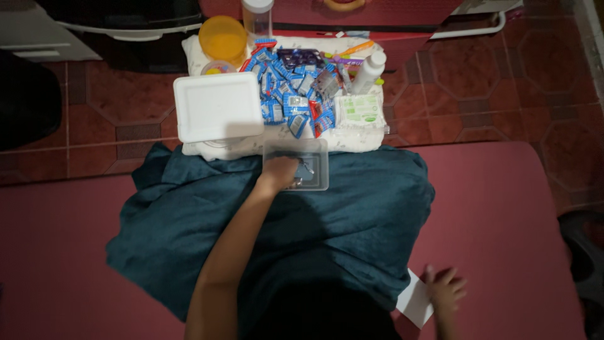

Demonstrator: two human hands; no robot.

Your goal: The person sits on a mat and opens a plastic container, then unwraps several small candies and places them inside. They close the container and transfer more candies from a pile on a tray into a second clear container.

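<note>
1. Both arms are bare all the way up, no sleeves in sight.
2. Left hand (pixel 280 171) and right hand (pixel 444 288): no rings, watch or gloves that I can make out.
3. Lap is covered in dark teal fabric (pixel 352 208), loose and wrinkly.

A white pillow (pixel 352 140) on the tiled floor (pixel 503 82) carries sachets (pixel 289 94), a white lid (pixel 217 107) (square) and bottles (pixel 368 72).

dim, warm indoor light; dark corners, right hand (pixel 444 288) motion-blurred.
</note>
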